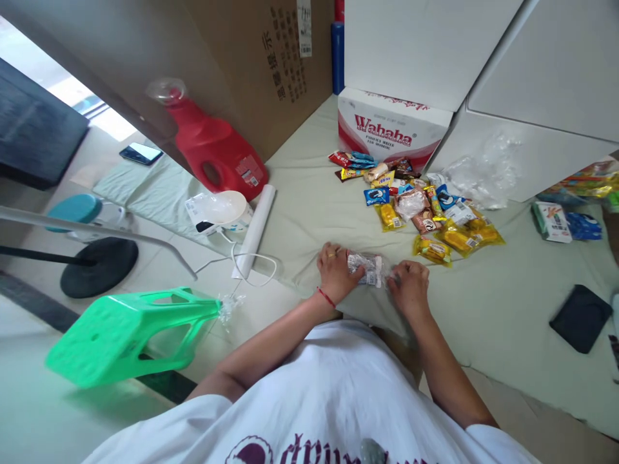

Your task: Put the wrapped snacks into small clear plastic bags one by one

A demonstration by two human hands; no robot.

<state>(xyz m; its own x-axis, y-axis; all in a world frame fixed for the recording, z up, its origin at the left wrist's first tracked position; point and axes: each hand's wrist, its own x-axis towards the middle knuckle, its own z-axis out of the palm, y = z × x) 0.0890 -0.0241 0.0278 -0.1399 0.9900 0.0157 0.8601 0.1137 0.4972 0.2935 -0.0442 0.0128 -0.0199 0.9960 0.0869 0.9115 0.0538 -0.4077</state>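
Before a "Wahaha" purified-water carton (pixel 387 132), the left hand (pixel 336 274) gripped a packet (pixel 368 264); the right hand (pixel 411 288) pinched clear film (pixel 386 269).

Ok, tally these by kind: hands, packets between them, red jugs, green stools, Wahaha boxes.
Left hand and right hand: 2
Packet between them: 1
Red jug: 1
Green stool: 1
Wahaha box: 1
Total: 6
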